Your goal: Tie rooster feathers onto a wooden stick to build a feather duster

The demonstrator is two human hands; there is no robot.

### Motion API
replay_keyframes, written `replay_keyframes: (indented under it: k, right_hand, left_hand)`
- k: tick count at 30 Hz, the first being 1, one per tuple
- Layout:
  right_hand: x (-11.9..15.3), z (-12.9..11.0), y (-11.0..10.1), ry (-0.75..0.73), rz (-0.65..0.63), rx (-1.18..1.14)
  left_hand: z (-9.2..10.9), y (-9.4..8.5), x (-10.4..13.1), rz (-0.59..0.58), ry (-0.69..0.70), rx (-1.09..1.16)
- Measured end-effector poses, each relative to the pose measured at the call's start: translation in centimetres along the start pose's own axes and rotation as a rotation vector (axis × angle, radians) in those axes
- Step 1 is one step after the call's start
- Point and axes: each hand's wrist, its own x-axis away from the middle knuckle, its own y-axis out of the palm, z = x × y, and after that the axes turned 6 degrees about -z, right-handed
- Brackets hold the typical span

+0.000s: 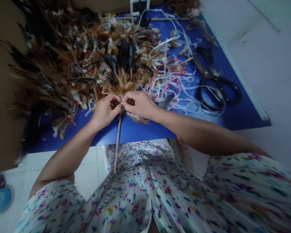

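Both hands meet at the base of a bunch of brown and black feathers [123, 79] near the table's front edge. My left hand [106, 109] is closed in a pinch at the top of a thin wooden stick [117, 139], where the feathers join it. Thumb and forefinger of my right hand [140, 104] are pressed together at the same joint, right beside the left fingertips. The stick hangs down past the table edge toward my lap. Whatever fine material lies between the fingertips is mostly hidden, so I cannot tell which hand grips what.
A large heap of loose feathers [70, 61] covers the table's left and back. Tangled white plastic ribbon [160, 84] with red string [179, 85] lies to the right. Black-handled scissors [219, 77] rest on the blue table [247, 111]. Cardboard [5, 97] stands at left.
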Motion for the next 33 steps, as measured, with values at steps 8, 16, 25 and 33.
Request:
replay_keyframes:
  k: [8, 16, 25, 33]
  right_hand:
    - [0.01, 0.04, -0.04, 0.013, -0.004, -0.013]
    - [0.01, -0.04, -0.10, 0.014, -0.001, -0.013]
    - [0.09, 0.02, -0.32, 0.006, 0.011, -0.083]
    - [0.13, 0.05, -0.35, 0.024, 0.016, -0.122]
  left_hand:
    - [0.02, -0.34, -0.21, -0.059, 0.061, 0.172]
    - [0.32, -0.28, -0.53, -0.017, -0.021, 0.296]
    - [-0.29, -0.18, -0.85, 0.127, -0.085, 0.519]
    - [0.38, -0.15, -0.75, 0.160, -0.087, 0.583]
